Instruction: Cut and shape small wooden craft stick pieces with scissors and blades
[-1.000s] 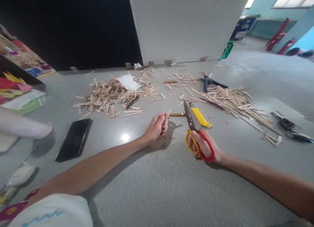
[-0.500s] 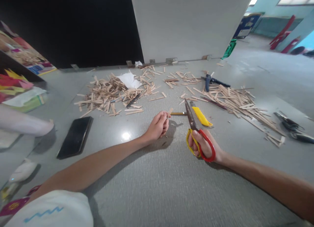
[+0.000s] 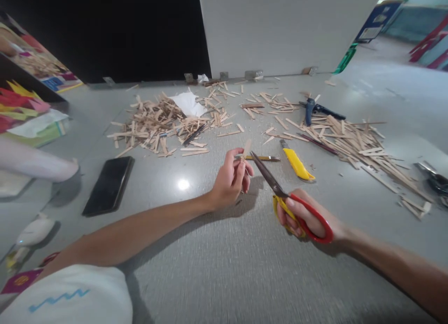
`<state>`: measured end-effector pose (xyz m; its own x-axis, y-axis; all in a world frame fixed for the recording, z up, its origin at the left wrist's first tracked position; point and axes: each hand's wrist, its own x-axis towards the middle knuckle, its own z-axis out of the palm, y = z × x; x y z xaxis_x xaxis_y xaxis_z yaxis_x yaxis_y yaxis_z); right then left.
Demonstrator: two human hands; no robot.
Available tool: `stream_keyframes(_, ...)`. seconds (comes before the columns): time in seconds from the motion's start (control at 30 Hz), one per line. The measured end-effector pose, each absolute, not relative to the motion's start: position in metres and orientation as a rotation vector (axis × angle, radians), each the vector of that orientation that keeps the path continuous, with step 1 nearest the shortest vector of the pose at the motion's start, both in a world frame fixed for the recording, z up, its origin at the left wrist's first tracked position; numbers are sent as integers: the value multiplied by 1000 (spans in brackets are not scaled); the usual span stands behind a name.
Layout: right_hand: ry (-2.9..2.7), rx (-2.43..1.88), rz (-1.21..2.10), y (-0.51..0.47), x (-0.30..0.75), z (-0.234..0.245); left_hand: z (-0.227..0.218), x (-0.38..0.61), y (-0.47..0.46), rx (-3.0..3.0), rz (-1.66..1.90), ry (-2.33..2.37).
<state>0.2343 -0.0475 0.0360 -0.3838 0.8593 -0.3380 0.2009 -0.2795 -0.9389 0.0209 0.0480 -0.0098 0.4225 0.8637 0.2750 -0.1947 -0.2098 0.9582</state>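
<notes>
Pinched upright between the thumb and fingers of my left hand (image 3: 231, 179) is a small flat wooden stick (image 3: 246, 148). My right hand (image 3: 301, 214) grips scissors (image 3: 271, 177) with one red and one yellow handle loop. Their dark blades look closed together, and the tips point up and left, close to the stick. A pencil-like rod (image 3: 268, 158) lies on the table behind my left hand, partly hidden by the fingers. To the right of the blades rests a yellow utility knife (image 3: 297, 163).
A heap of wooden sticks (image 3: 150, 123) with white paper (image 3: 189, 103) lies at back left. More sticks (image 3: 357, 140) spread at right beside dark blue pliers-like tool (image 3: 310, 110). A black phone (image 3: 108, 186) lies at left. An upright panel (image 3: 280, 30) borders the back.
The scissors have tilted left, bringing their tips near the stick. My left hand has turned and raised the stick, its fingers loosening. The view has shifted slightly.
</notes>
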Motion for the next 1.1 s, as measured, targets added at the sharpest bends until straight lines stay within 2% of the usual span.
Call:
stream_keyframes(0.4, -1516, -1240, 1814, -56, 248, 38, -20, 18, 36, 1958, 1411, 441)
stream_keyframes(0.77, -1552, -1307, 1812, -60, 249, 40, -14, 14, 37, 2029, 1398, 317)
stream_keyframes(1.1, -1531, -1249, 1804, -58, 248, 34, -13, 15, 37, 2037, 1341, 436)
